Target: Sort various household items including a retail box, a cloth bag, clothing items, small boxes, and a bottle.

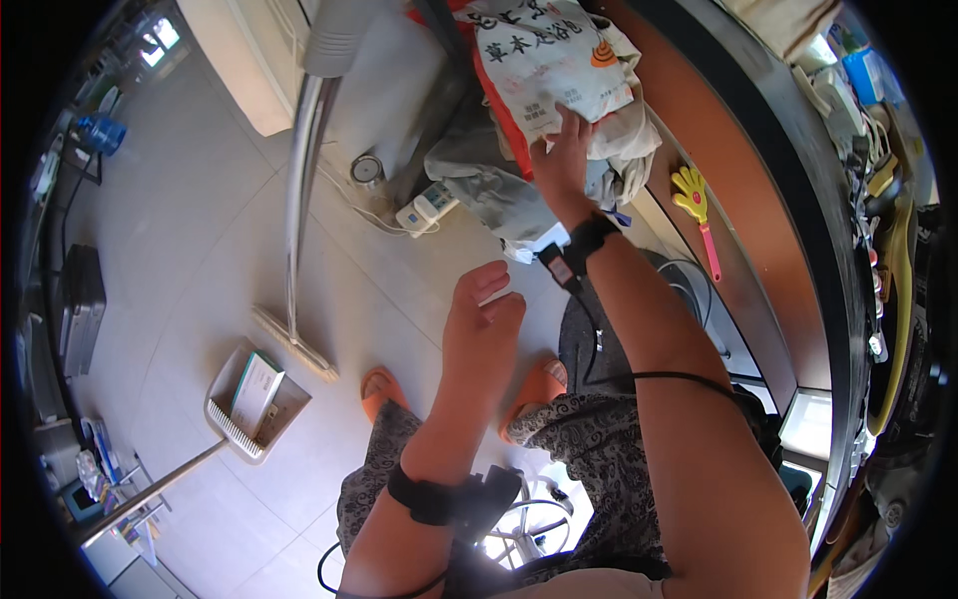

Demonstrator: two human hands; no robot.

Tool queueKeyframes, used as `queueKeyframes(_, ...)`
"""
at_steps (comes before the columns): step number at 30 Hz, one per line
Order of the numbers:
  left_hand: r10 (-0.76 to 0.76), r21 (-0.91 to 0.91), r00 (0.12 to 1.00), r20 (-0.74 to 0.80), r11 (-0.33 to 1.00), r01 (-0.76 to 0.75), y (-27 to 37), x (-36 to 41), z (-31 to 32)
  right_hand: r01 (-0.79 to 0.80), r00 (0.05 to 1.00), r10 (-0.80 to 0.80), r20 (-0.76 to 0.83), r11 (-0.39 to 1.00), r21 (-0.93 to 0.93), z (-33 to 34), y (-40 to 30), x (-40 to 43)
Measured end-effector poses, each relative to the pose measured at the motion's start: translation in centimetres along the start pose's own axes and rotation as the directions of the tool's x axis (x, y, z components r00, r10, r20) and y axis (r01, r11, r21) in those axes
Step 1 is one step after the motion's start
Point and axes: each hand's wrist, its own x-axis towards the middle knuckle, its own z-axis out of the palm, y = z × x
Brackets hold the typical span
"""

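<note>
My right hand [565,161] reaches to the lower front of a white and red printed plastic bag [539,67] that bears writing. Its thumb and fingers are spread over the bag's surface; no firm grip on it shows. Under and beside the bag lies a heap of cloth and grey bags [486,191], partly hidden. My left hand [483,322] is raised over the floor in front of me, fingers loosely curled, thumb apart, nothing held. Black straps sit on both wrists, and a cable runs along my right forearm.
A broom [294,337] stands left of my feet, near a dustpan [288,427] holding a small box [257,389]. A power strip [426,210] lies on the floor by the heap. A yellow and pink hand clapper [692,198] rests on a wooden ledge, right, below a cluttered desktop.
</note>
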Motion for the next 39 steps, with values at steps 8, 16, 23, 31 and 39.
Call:
queueKeyframes(8,0.014,-0.009,0.999,0.033,1.0,-0.014,0.5,-0.1,-1.0,0.249,0.966,-0.245,0.078,0.968,-0.04,2.3,-5.4,9.6)
queueKeyframes(16,0.039,-0.05,0.999,0.025,0.998,-0.038,0.6,0.1,-1.4,0.228,0.971,-0.211,0.115,0.958,-0.171,5.2,-2.2,13.0)
queueKeyframes(23,0.064,0.001,0.998,-0.03,0.998,-0.064,0.4,-0.3,-2.0,-0.107,0.957,0.22,0.189,0.874,-0.474,4.6,-7.7,13.6)
queueKeyframes(31,0.061,0.0,0.998,0.016,0.998,-0.061,1.0,-0.2,-2.9,-0.135,0.965,0.188,0.182,0.954,-0.268,4.1,-5.8,13.6)
queueKeyframes(39,0.109,-0.007,0.994,-0.006,0.994,-0.109,2.5,1.0,-2.4,-0.117,0.989,0.135,-0.061,0.964,0.238,-4.6,0.9,12.8)
